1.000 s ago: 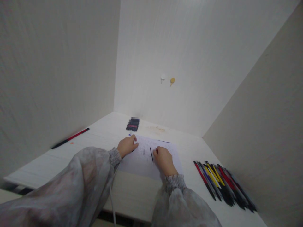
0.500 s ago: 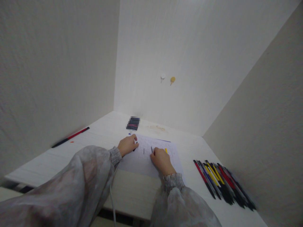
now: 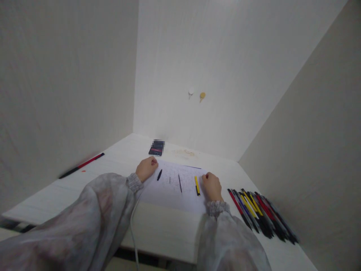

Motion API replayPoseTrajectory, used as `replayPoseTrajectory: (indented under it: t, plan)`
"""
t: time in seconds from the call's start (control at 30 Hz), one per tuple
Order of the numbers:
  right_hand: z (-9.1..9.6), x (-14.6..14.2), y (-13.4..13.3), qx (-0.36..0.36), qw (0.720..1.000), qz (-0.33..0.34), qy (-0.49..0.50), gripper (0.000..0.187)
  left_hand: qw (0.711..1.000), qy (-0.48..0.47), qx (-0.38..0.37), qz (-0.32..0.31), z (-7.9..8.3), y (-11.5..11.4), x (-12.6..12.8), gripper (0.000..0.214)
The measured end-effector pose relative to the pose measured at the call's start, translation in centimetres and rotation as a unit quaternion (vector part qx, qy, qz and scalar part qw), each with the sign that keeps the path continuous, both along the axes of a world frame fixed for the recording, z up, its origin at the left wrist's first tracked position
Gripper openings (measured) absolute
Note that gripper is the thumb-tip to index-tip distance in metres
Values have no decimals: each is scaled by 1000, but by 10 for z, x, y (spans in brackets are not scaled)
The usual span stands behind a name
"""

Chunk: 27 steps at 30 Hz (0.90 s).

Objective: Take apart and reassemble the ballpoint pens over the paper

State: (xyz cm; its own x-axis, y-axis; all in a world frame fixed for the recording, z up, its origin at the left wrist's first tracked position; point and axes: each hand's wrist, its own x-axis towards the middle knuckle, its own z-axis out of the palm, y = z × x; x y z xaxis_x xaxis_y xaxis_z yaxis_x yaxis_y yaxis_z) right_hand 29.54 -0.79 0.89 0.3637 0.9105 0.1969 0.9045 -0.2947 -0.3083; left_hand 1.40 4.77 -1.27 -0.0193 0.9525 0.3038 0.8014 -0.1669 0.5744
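Note:
My left hand [image 3: 146,169], its fingers curled closed, is at the upper left edge of a printed white sheet of paper [image 3: 175,201]. By the right edge of the sheet is my right hand [image 3: 212,186], also with closed fingers. Whether either hand pinches anything is hidden. Pen parts lie apart on the paper: a short black pointed piece [image 3: 159,174] near my left hand, a tiny grey piece like a spring [image 3: 169,180], a thin dark refill [image 3: 180,183], and a yellow and black pen barrel [image 3: 197,185] just left of my right hand.
Several red, yellow, blue and grey pens [image 3: 261,210] lie in a row at the right. A red and black pen [image 3: 81,165] rests along the left wall. Behind the sheet is a phone [image 3: 156,150]. A white cable [image 3: 133,229] hangs over the table's front edge.
My left hand has let go of the black piece and drawn back left. My right hand has released the refill and moved right, past the yellow barrel, leaving both parts on the sheet.

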Motion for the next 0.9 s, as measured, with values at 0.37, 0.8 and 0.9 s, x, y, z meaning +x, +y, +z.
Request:
replayPoseTrajectory:
  t: [0.37,0.8,0.9]
  plan:
    - [-9,19,4,10,997,35,63,31,999,4,-31,24,-3,10,-9,15]
    - [-8,18,4,8,997,27,72,31,999,2,-36,25,-3,10,-9,16]
    - [-8,18,3,13,997,26,72,30,999,3,-34,24,-2,10,-8,16]
